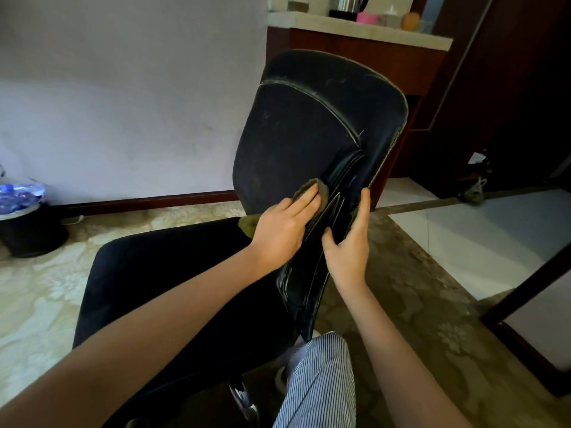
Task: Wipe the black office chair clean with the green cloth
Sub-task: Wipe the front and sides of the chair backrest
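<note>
The green cloth (pixel 323 189) lies flat against the lower part of the black office chair (pixel 309 125) backrest. It sits under the left hand (pixel 284 223), whose straight fingers press it onto the dark surface. No finger curls round it. One edge of the cloth shows past the fingertips and another tuft shows beside the wrist.

Just right of that pressing hand, the right hand (pixel 349 242) clasps the side rim of the backrest, with the thumb on the near face and the fingers running up along the edge. The backrest stands tilted, rising above both hands. The seat (pixel 160 273) spreads out below the left forearm.

A striped trouser leg (pixel 318 381) shows beneath the right arm. Patterned carpet (pixel 40 288) lies under the chair. Well to the left of the cloth a dark bin (pixel 31 233) with a blue liner stands by the wall. A wooden counter (pixel 364 29) stands far above the hands and carries a kettle (pixel 349 4).
</note>
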`<control>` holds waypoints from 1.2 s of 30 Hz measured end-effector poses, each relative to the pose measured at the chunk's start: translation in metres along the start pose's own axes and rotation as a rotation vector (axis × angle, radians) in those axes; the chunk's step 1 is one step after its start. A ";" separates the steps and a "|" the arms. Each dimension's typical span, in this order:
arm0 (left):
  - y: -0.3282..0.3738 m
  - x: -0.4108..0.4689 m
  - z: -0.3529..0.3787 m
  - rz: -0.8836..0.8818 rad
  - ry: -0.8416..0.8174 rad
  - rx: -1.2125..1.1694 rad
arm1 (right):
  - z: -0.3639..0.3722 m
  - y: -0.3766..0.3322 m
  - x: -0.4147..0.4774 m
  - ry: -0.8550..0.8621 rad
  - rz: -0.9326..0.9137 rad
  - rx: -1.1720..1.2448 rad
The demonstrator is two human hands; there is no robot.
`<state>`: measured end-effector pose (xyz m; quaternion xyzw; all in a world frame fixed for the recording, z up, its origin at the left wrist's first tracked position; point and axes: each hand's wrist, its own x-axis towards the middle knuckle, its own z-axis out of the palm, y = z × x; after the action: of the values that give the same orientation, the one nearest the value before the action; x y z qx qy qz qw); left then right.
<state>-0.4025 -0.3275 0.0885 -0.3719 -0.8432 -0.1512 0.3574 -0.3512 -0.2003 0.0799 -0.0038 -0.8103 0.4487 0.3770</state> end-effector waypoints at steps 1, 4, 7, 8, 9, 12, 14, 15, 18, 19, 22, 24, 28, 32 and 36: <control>-0.001 -0.008 0.003 -0.015 -0.008 0.007 | 0.001 0.000 -0.001 0.013 0.002 -0.006; -0.010 -0.041 0.011 -0.004 -0.061 0.055 | 0.001 -0.002 -0.002 0.013 0.005 -0.020; -0.022 -0.073 0.014 0.005 -0.156 0.079 | -0.002 -0.005 -0.003 -0.026 -0.006 -0.043; -0.026 -0.078 0.013 -0.009 -0.166 0.060 | -0.004 -0.006 -0.003 -0.040 -0.017 -0.049; -0.028 -0.079 0.011 -0.023 -0.158 0.027 | -0.005 -0.006 -0.003 -0.055 -0.026 -0.055; -0.027 -0.054 -0.005 0.014 -0.085 -0.006 | -0.010 -0.008 -0.002 -0.076 -0.021 -0.084; -0.022 -0.023 -0.019 0.106 -0.022 0.042 | -0.012 -0.007 -0.002 -0.080 0.009 -0.083; -0.019 -0.006 -0.026 0.166 0.014 0.081 | -0.012 -0.007 -0.002 -0.079 0.021 -0.073; -0.017 0.032 -0.037 0.341 0.043 0.202 | -0.012 -0.007 -0.002 -0.093 0.025 -0.065; -0.019 0.038 -0.038 0.385 0.011 0.233 | -0.012 -0.008 -0.002 -0.101 0.026 -0.068; -0.022 0.034 -0.031 0.453 -0.080 0.290 | -0.013 -0.009 -0.003 -0.104 0.021 -0.064; -0.023 0.023 -0.025 0.442 -0.097 0.270 | -0.014 -0.009 -0.003 -0.105 0.026 -0.061; -0.029 -0.012 -0.015 0.437 -0.136 0.296 | -0.013 -0.008 -0.004 -0.099 0.046 -0.081; -0.031 -0.031 -0.015 0.411 -0.202 0.270 | -0.013 -0.010 -0.005 -0.109 0.051 -0.108; -0.022 -0.013 -0.032 0.342 -0.155 0.227 | -0.012 -0.012 -0.009 -0.097 0.043 -0.096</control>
<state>-0.3973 -0.3660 0.1014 -0.4775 -0.8044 0.0365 0.3516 -0.3331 -0.2020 0.0872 -0.0172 -0.8479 0.4170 0.3270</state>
